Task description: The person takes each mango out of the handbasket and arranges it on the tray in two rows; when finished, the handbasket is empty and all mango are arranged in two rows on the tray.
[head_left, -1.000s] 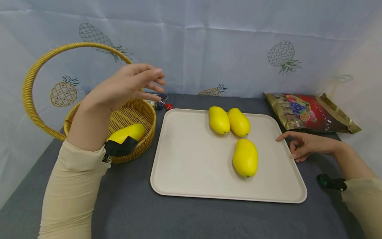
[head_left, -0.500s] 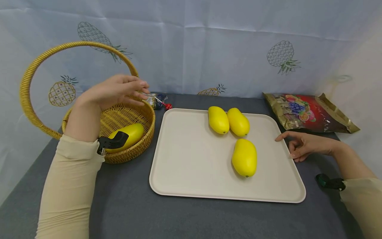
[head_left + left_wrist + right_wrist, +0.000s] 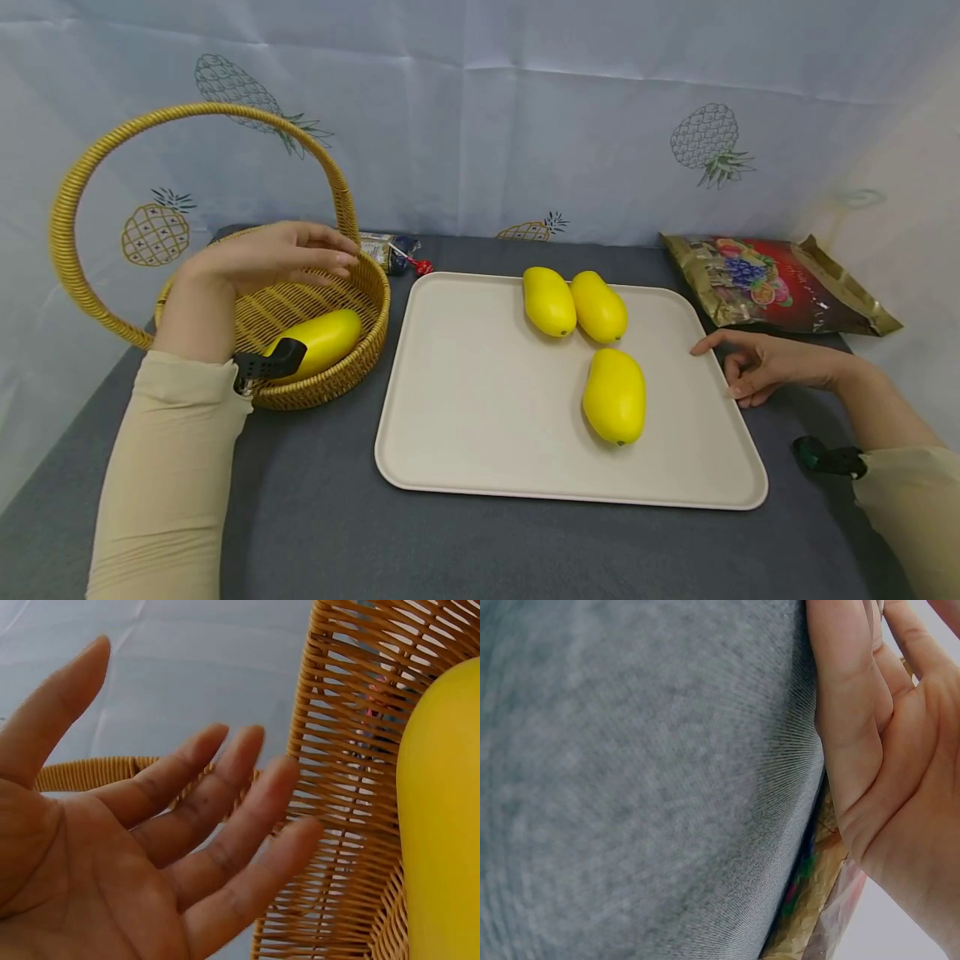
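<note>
My left hand (image 3: pixel 273 257) hovers over the wicker basket (image 3: pixel 378 325) with loosely spread fingers. Nothing touches its palm in the left wrist view. A yellow mango (image 3: pixel 330 337) lies inside the basket, below and to the right of this hand; the dark wrist mount covers part of it. At the right side of the beige tray (image 3: pixel 480 417), my right hand (image 3: pixel 780 362) grips the edge, index finger over the rim and thumb at it, the other fingers curled. Three mangoes rest on the tray: two side by side at the back, one mango (image 3: pixel 615 396) nearer the front.
A gold and red fruit-printed bag (image 3: pixel 780 283) lies behind the right hand. Wrapped candy (image 3: pixel 390 252) and a red lollipop (image 3: pixel 422 267) sit between basket and tray at the back. The basket's tall handle (image 3: pixel 66 217) arches above the left forearm. A pineapple-printed cloth hangs behind.
My left hand has come down and slightly left, from above the basket's far right rim to lower over its opening. The right hand, tray and mangoes have stayed put.
</note>
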Motion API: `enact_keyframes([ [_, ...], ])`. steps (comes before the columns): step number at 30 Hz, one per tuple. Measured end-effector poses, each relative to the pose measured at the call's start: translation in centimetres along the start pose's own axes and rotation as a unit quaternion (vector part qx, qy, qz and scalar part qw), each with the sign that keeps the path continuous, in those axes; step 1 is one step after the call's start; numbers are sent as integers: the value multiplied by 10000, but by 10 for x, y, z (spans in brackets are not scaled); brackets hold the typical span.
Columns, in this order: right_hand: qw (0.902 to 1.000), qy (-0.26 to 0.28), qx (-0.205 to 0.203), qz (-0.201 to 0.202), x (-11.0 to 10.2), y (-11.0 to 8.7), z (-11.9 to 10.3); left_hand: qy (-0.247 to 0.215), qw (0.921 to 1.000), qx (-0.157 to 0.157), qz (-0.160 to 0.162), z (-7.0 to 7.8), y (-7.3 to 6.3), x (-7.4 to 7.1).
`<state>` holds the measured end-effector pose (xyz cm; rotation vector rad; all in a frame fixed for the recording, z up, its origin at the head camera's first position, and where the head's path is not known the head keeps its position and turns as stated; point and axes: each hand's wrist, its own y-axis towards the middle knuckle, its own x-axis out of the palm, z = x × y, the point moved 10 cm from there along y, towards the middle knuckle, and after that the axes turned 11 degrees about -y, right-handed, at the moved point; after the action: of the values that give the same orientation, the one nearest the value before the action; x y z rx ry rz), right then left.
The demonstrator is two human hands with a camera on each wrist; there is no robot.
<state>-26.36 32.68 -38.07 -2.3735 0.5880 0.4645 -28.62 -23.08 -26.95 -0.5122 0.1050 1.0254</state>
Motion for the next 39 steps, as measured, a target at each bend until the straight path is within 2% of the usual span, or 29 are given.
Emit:
enact_keyframes([
  [7,9998,91,-157,-112,1,0,-2,488,9985,-23,-263,-9,-5,9],
  [12,9999,60,-123,-98,1,0,-1,773,9945,-260,-652,-23,-4,18],
  [17,9999,16,-64,-77,0,0,-1,963,9886,-631,-974,-35,-3,26],
  [22,10000,21,-46,-58,0,1,-1,1051,9841,-875,-1133,-42,-3,28],
  [31,9997,171,-158,-104,1,-1,-4,1498,9735,-1030,-1386,-48,-3,32],
  [39,9999,64,-62,-80,1,1,-2,1427,9695,-1519,-1288,-59,-6,30],
])
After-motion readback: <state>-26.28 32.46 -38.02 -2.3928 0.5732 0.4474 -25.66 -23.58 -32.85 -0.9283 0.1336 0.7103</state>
